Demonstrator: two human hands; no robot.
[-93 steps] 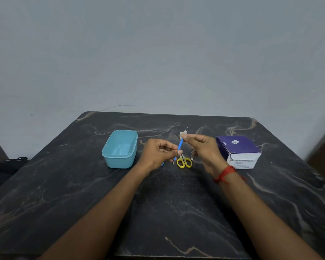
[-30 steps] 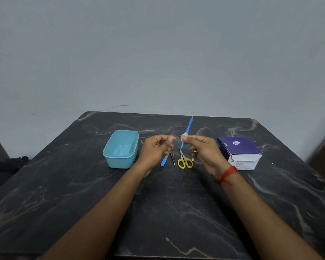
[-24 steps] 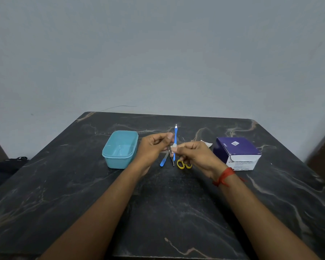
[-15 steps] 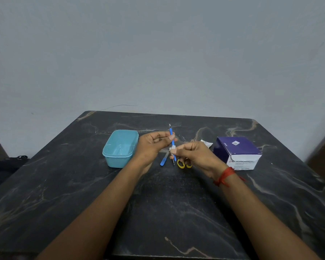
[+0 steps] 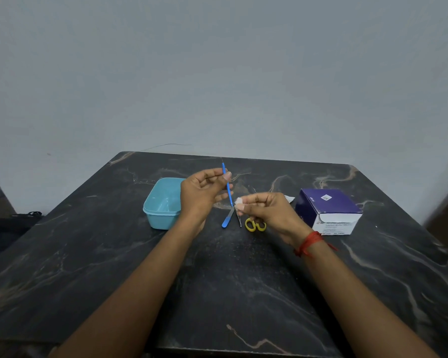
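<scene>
Blue pick (image 5: 229,194), slim and near upright, pinched by left hand (image 5: 201,196); right hand (image 5: 269,213) fingers pinch white wipe (image 5: 238,201) against it

teal tub (image 5: 163,204), yellow scissors (image 5: 255,225) — black-veined table (image 5: 88,254)

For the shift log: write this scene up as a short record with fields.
Left grip: left hand pinches a thin blue-handled pointed tool, held near upright.
Right grip: right hand pinches a small white wipe at that tool's lower end.
Lying on the black marble table: second blue-handled tool, metal tweezers, yellow-handled scissors.
Left of the hands: light blue plastic tub, open-topped.
Right of the hands: purple and white cardboard box.
</scene>
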